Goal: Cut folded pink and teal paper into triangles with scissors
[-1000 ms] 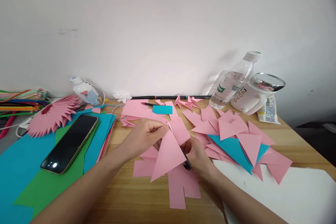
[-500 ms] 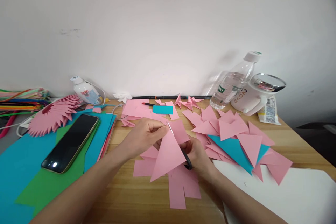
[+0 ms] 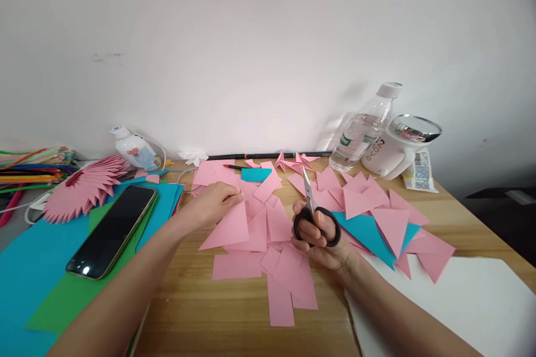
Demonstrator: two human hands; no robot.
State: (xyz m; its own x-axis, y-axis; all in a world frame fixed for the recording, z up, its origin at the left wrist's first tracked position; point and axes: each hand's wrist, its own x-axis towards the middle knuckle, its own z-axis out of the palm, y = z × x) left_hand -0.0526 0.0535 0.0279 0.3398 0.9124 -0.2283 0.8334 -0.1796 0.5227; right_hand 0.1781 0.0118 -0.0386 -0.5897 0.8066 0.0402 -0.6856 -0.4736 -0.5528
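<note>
My left hand (image 3: 218,203) pinches a pink paper triangle (image 3: 229,227) by its top corner, over the left side of the pink pieces. Black-handled scissors (image 3: 310,201) rest in my right hand (image 3: 320,240), fingers through the loops, palm turned up and blades together pointing away from me. Between and below my hands lie loose pink paper pieces (image 3: 293,273), rectangles and triangles overlapping. Just right of the scissors spreads a heap of pink triangles (image 3: 364,201) with a blue triangle (image 3: 368,234) among them.
A phone (image 3: 112,231) lies on green and blue sheets at left, near a pink folded-paper ring (image 3: 84,187) and a small white bottle (image 3: 136,148). At the back right stand a water bottle (image 3: 362,128) and a mug (image 3: 397,148). White board (image 3: 452,301) lies front right.
The pink triangle has come away from the scissors and moved left with my left hand. My right hand has turned palm up with the scissors. A cut-off piece lies on the pink pile.
</note>
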